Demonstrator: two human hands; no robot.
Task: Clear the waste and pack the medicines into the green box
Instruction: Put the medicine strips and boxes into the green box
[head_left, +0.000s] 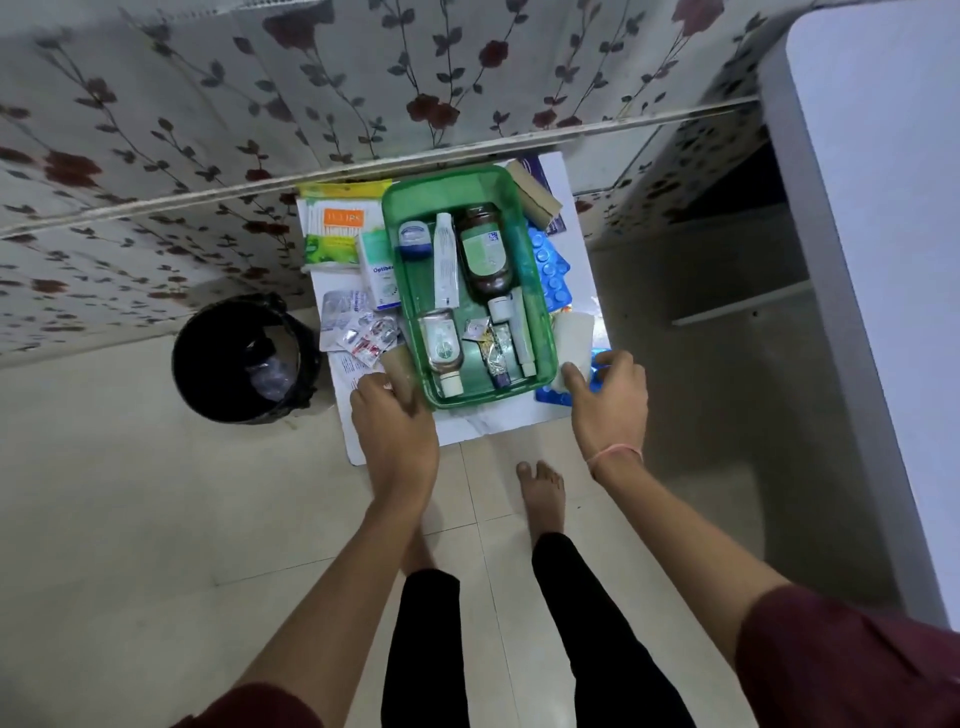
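Observation:
The green box (540, 332) sits on a small white table (483, 421). It holds a large brown bottle (484, 254), a small bottle (441, 345), tubes and sachets. My left hand (392, 421) grips a brown cardboard roll (397, 369) at the box's near left corner. My right hand (610, 395) closes on a white gauze roll (571, 338) to the right of the box, over blue blister packs (553, 265). Loose pill strips (358, 325), a white carton (378, 273) and a cotton swab pack (337, 228) lie left of the box.
A black bin (244, 358) with a dark liner stands on the floor left of the table. A brown box (535, 195) leans at the table's far right corner. A flowered wall is behind; a white cabinet (872, 260) stands on the right. My bare feet are below the table.

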